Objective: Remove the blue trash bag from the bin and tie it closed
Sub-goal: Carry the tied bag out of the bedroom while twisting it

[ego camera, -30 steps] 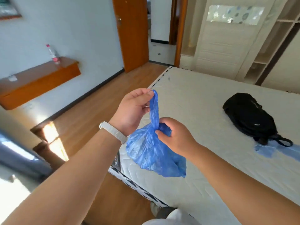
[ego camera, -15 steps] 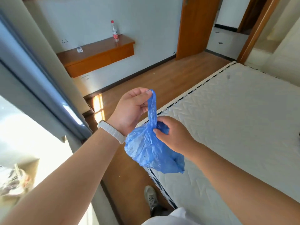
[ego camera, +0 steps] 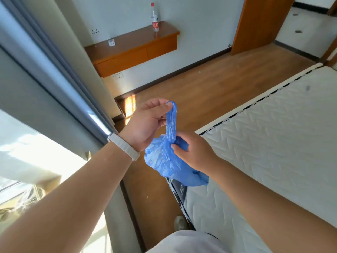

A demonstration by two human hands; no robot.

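The blue trash bag (ego camera: 169, 161) hangs in the air in front of me, above the mattress corner and the wooden floor. Its neck is gathered and twisted into a narrow strip that stands upward. My left hand (ego camera: 145, 125), with a pale band on the wrist, pinches the top end of that strip. My right hand (ego camera: 193, 152) grips the bag at the base of the twisted neck, fingers wrapped over the bulging body. No bin is in view.
A bare white quilted mattress (ego camera: 273, 143) fills the right side. Grey curtains (ego camera: 54, 79) and a sunlit window are at the left. A wall-mounted wooden shelf (ego camera: 135, 46) carries a plastic bottle (ego camera: 155, 17). An orange door (ego camera: 259, 22) stands at the back. My shoe (ego camera: 179, 222) is on the floor below.
My view has swung left, so the backpack on the mattress has left the frame and the curtains and window have come in. Both hands keep the same hold on the bag.
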